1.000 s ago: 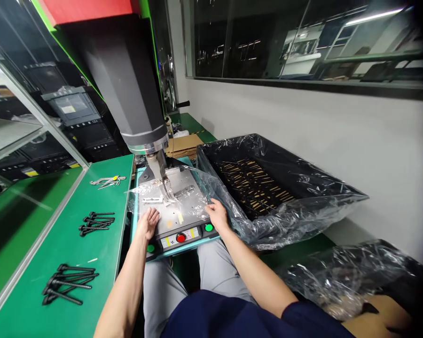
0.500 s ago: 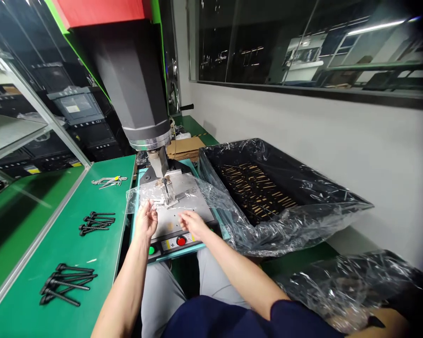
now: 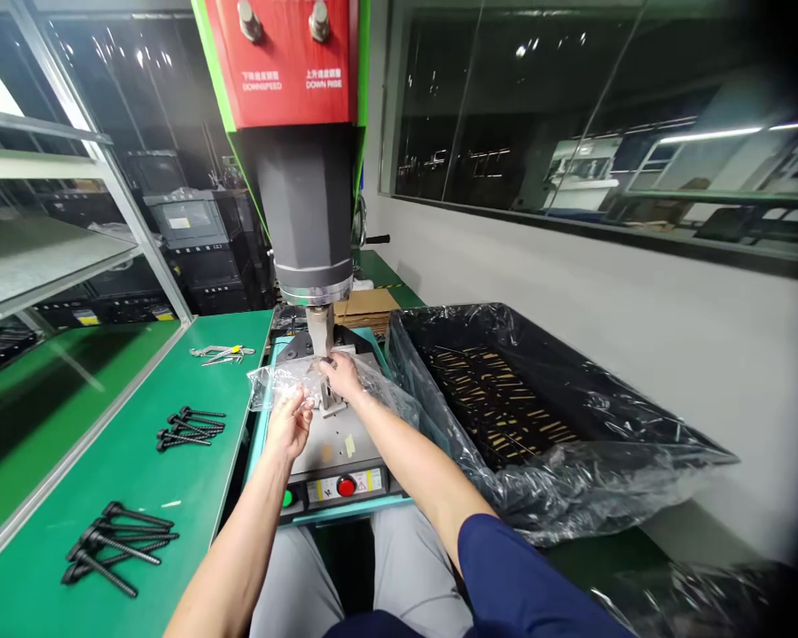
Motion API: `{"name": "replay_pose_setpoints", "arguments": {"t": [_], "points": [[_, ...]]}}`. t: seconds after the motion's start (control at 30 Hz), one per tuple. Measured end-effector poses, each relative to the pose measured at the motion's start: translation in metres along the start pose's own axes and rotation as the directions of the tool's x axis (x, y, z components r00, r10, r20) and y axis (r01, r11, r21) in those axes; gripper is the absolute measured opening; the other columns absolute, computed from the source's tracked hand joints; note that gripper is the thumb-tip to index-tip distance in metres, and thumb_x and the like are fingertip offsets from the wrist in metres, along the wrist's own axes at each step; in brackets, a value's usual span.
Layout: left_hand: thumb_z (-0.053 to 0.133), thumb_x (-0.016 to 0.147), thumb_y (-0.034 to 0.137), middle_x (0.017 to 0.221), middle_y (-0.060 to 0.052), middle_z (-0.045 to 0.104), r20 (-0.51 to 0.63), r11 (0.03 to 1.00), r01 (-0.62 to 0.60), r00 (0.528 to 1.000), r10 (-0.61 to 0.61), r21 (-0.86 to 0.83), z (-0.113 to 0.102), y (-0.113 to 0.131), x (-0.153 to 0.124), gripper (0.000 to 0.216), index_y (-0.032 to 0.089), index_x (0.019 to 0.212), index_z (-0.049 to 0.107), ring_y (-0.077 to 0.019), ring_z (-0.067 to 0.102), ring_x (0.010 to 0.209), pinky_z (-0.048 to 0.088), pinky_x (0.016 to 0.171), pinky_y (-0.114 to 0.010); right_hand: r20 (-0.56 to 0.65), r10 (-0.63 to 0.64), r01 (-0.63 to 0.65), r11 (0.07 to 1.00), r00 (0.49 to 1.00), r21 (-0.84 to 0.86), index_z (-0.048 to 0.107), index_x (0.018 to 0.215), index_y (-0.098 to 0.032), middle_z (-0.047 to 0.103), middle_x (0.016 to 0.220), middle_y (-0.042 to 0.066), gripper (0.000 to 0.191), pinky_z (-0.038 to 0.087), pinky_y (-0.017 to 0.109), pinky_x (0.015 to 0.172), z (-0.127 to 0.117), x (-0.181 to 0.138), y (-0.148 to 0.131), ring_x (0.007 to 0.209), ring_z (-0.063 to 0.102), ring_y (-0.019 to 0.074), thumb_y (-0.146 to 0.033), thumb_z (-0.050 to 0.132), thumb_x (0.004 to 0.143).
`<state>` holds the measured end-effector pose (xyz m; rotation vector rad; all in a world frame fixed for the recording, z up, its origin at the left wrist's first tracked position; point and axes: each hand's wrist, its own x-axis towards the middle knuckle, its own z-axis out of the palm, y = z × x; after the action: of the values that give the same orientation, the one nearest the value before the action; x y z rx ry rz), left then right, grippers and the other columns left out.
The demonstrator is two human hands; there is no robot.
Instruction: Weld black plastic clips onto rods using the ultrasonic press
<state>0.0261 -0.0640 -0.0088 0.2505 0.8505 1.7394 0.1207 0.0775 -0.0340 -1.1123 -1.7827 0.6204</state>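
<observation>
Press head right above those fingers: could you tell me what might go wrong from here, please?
1. The right hand is at the fixture directly under the press head, so the fingers could be crushed if it came down.
2. The left hand is close to the green button; a bump might start a cycle.
3. The loose plastic film could get caught under the head.

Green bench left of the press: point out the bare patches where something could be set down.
The green bench has open surface between the two piles of black screws, and between the upper pile and the pliers. It is crowded at the press plate, where the left hand, right hand and clear film meet, and the lined bin fills the right.
</observation>
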Motion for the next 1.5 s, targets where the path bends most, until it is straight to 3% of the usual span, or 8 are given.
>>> {"name": "replay_pose_setpoints", "arguments": {"t": [0.27, 0.43, 0.67, 0.73, 0.83, 0.97, 1.17, 1.5], "points": [[0.068, 0.078, 0.004, 0.073, 0.0, 0.065, -0.01, 0.999, -0.031, 0.999, 0.031, -0.012, -0.002, 0.001, 0.01, 0.016, 0.014, 0.09, 0.062, -0.0072, 0.063, 0.054, 0.046, 0.04, -0.01, -0.125, 0.085, -0.041, 0.947, 0.989, 0.319, 0.061, 0.098, -0.019, 0.069, 0.098, 0.006, 0.024, 0.047, 0.033, 0.087, -0.016, -0.024, -0.008, 0.094, 0.063, 0.0208, -0.033, 0.066, 0.079], [0.073, 0.074, 0.009, 0.078, -0.001, 0.067, -0.025, 0.994, -0.073, 0.997, 0.076, 0.085, -0.013, -0.012, 0.023, 0.023, 0.015, 0.092, 0.061, -0.007, 0.063, 0.055, 0.044, 0.041, -0.011, 0.127, 0.237, -0.268, 0.809, 0.963, 0.523, 0.055, 0.086, -0.019, 0.063, 0.07, -0.002, 0.031, 0.046, 0.027, 0.063, -0.014, -0.081, -0.006, 0.062, 0.059, 0.0147, -0.038, 0.074, 0.069], [0.074, 0.076, 0.018, 0.087, -0.006, 0.07, -0.04, 0.978, 0.018, 0.999, -0.01, 0.207, -0.038, -0.021, 0.027, 0.022, 0.014, 0.094, 0.061, -0.0116, 0.068, 0.065, 0.049, 0.049, -0.015, 0.731, 0.263, -0.697, 0.606, 0.63, 0.383, 0.057, 0.078, -0.017, 0.067, 0.065, 0.002, 0.042, 0.034, 0.02, 0.043, -0.025, -0.178, -0.008, 0.046, 0.052, 0.0094, -0.048, 0.081, 0.063], [0.072, 0.079, 0.025, 0.093, -0.01, 0.071, -0.056, 0.959, 0.099, 0.995, -0.087, 0.267, -0.047, -0.02, 0.017, 0.021, 0.014, 0.093, 0.06, -0.0152, 0.07, 0.071, 0.054, 0.054, -0.021, 0.72, 0.236, -0.693, 0.57, 0.653, 0.441, 0.058, 0.085, -0.017, 0.066, 0.066, 0.0, 0.044, 0.033, 0.02, 0.043, -0.036, -0.183, -0.016, 0.048, 0.053, 0.01, -0.046, 0.083, 0.062], [0.074, 0.078, 0.031, 0.1, -0.011, 0.07, -0.033, 0.883, 0.192, 0.98, -0.197, 0.429, -0.064, -0.018, -0.013, 0.03, 0.015, 0.099, 0.06, -0.0172, 0.07, 0.078, 0.057, 0.067, -0.027, 0.578, 0.179, -0.568, 0.549, 0.796, 0.613, 0.058, 0.093, -0.02, 0.066, 0.073, -0.002, 0.046, 0.044, 0.022, 0.051, -0.049, -0.175, -0.032, 0.058, 0.06, 0.0122, -0.041, 0.085, 0.062], [0.078, 0.074, 0.034, 0.098, -0.008, 0.07, 0.269, 0.754, 0.027, 0.926, -0.267, 0.657, -0.08, -0.017, -0.062, 0.037, 0.016, 0.104, 0.066, -0.0178, 0.066, 0.088, 0.053, 0.08, -0.03, 0.378, 0.072, -0.346, 0.587, 0.923, 0.732, 0.058, 0.094, -0.021, 0.067, 0.086, -0.001, 0.041, 0.053, 0.031, 0.077, -0.053, -0.166, -0.049, 0.08, 0.065, 0.0158, -0.034, 0.083, 0.064], [0.068, 0.082, 0.036, 0.092, -0.005, 0.071, 0.43, 0.569, -0.334, 0.902, -0.039, 0.751, -0.098, -0.025, -0.084, 0.024, 0.016, 0.096, 0.071, -0.0188, 0.062, 0.087, 0.047, 0.082, -0.03, 0.314, -0.047, -0.208, 0.656, 0.948, 0.725, 0.061, 0.099, -0.022, 0.067, 0.085, 0.0, 0.032, 0.051, 0.03, 0.073, -0.032, -0.177, -0.059, 0.077, 0.063, 0.0153, -0.028, 0.077, 0.071], [0.076, 0.073, 0.027, 0.085, -0.004, 0.072, 0.229, 0.654, -0.217, 0.971, 0.069, 0.725, -0.116, -0.026, -0.086, 0.014, 0.018, 0.084, 0.074, -0.0213, 0.065, 0.087, 0.05, 0.083, -0.03, 0.396, -0.055, -0.232, 0.735, 0.916, 0.637, 0.063, 0.108, -0.021, 0.069, 0.093, 0.004, 0.038, 0.053, 0.034, 0.081, -0.016, -0.179, -0.071, 0.084, 0.064, 0.0185, -0.033, 0.075, 0.073]]}}
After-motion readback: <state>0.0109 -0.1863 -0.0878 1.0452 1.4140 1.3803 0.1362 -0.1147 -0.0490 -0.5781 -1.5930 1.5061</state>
